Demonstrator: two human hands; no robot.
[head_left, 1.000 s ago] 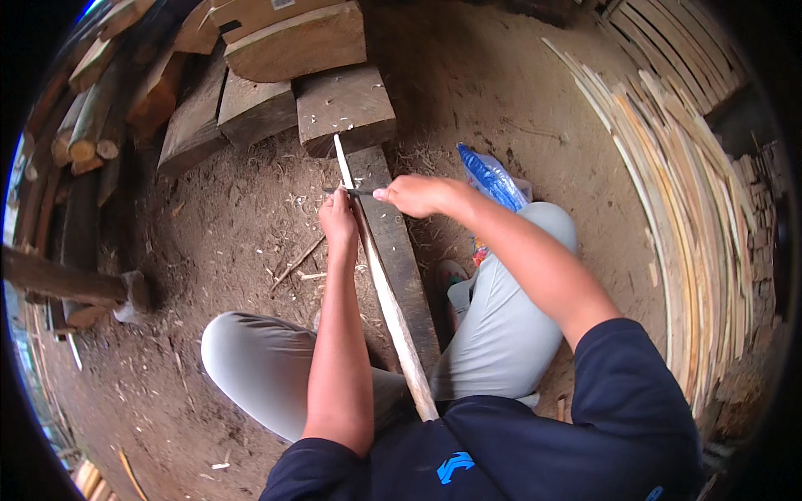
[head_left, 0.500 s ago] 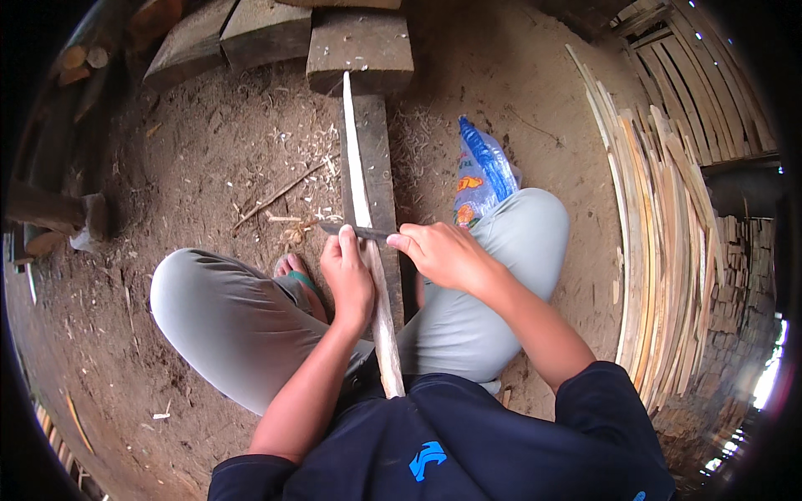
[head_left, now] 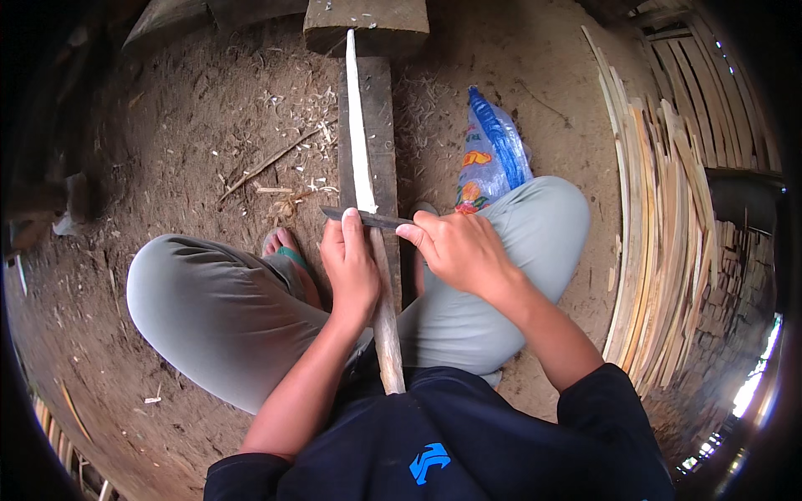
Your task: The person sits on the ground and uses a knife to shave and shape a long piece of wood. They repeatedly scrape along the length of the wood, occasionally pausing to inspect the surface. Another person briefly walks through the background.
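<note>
A long pale wooden strip (head_left: pixel 358 142) lies along a dark plank (head_left: pixel 384 125) and runs back between my knees to my chest. A dark knife blade (head_left: pixel 368 218) sits crosswise on the strip. My left hand (head_left: pixel 351 263) presses on the blade's back and wraps the strip. My right hand (head_left: pixel 455 250) grips the blade's handle end. Beyond the blade the strip is freshly shaved and whitish; on my side it is browner.
Wood shavings (head_left: pixel 292 108) litter the dirt floor. A block of wood (head_left: pixel 368 23) lies at the plank's far end. A blue plastic bag (head_left: pixel 493 154) rests by my right knee. Stacked split slats (head_left: pixel 668 217) line the right side. A sandalled foot (head_left: pixel 284 246) shows.
The knife and both hands have drawn back along the strip toward my body. More of the shaved whitish length now shows ahead of the blade, and my view has tilted down.
</note>
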